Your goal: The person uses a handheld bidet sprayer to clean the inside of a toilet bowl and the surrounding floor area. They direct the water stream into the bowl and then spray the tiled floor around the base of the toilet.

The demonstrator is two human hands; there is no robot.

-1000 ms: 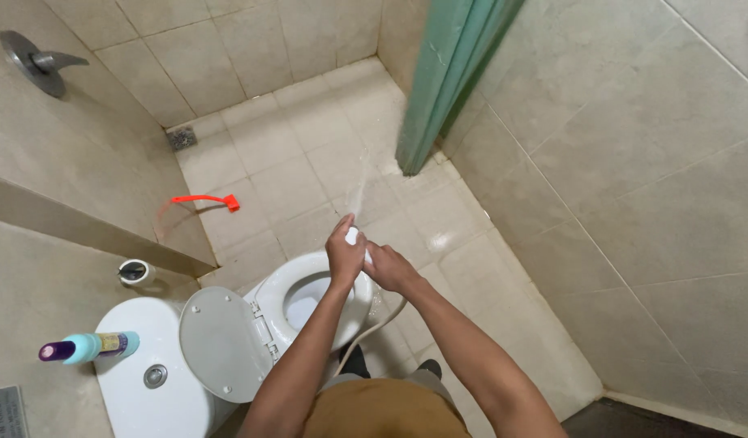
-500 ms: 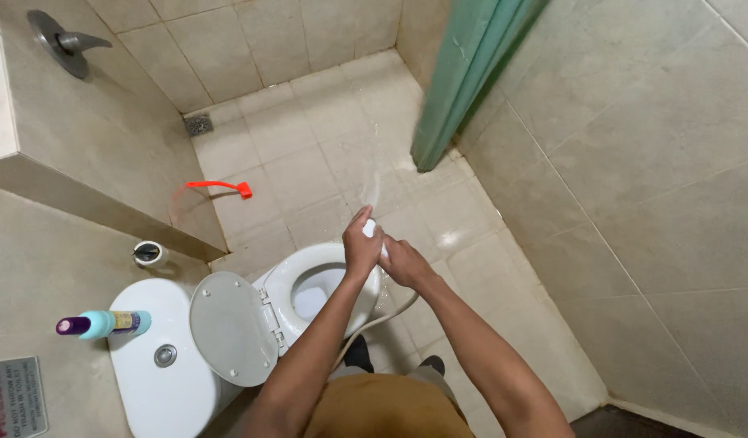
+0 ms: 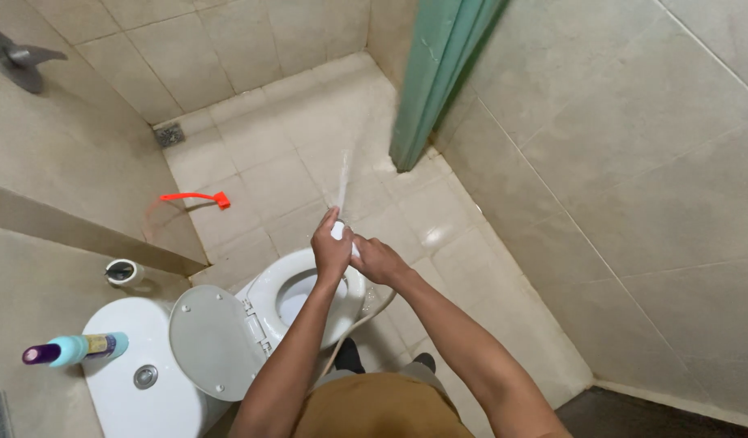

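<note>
**Op A:** Head view, looking straight down. I have both hands together over the front of the toilet. My left hand [image 3: 332, 247] is wrapped around a small white spray nozzle [image 3: 340, 231], fingers [image 3: 328, 221] clamped on it, and my right hand [image 3: 376, 259] is pressed up against it, fingers curled onto the same nozzle from the other side.

**Op B:** Why two hands on so small a thing?

**Op A:** My guess is one steadies while the other squeezes. A thin jet of water [image 3: 342, 174] leaves the tip and runs out toward the floor tiles [image 3: 260, 146], aimed away from me. A pale hose [image 3: 359, 324] loops down from the nozzle past the bowl.

**Op B:** And around that?

**Op A:** Just below the hands, the toilet bowl [image 3: 264, 296] is smooth glossy white ceramic, oval, with its lid [image 3: 208, 341] tipped open to the left against the rounded cistern [image 3: 122, 381]. A teal bottle with a purple cap [image 3: 74, 349] lies on its side at the cistern's edge. Farther out, an orange strip [image 3: 197, 197] lies on the beige square tiles, near a small floor drain [image 3: 169, 135]. A green door edge [image 3: 439, 73] stands upright beyond, and the walls are matte beige tile.
</note>
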